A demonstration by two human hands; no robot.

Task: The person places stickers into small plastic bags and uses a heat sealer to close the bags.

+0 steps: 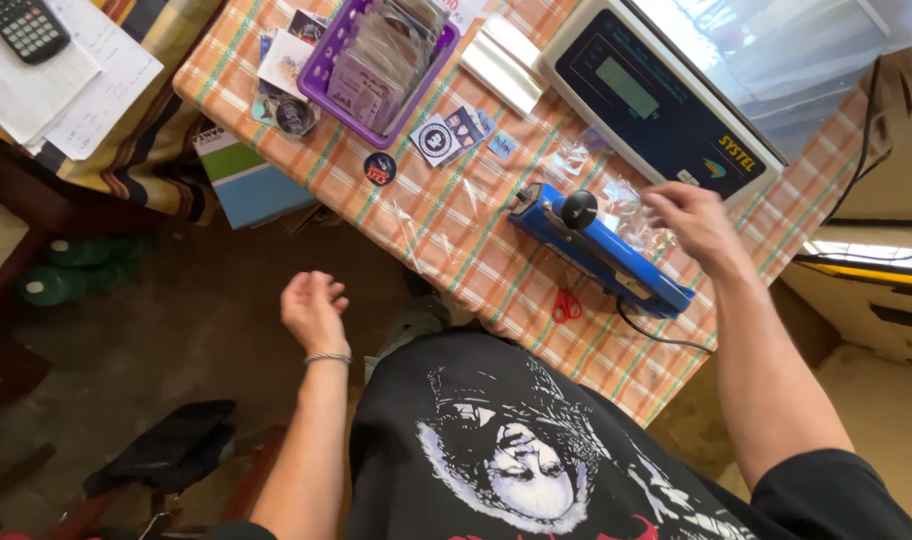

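Observation:
My right hand (694, 218) hovers over clear plastic bags (628, 205) that lie between the blue heat sealer (598, 248) and the weighing scale (664, 98); its fingers reach down to the plastic, and a grip cannot be made out. My left hand (313, 308) hangs off the table's near edge over the floor, fingers loosely curled and apart, holding nothing. A metal bangle is on that wrist. The sealer has a black round knob and a cord running off the table.
A checked orange tablecloth (446, 215) covers the table. A purple basket (378, 60) of packets, several round and square stickers (446, 135), and red scissors (567, 304) lie on it. A calculator (24, 26) and papers sit on another table at the left. Green bottles (71, 265) lie on the floor.

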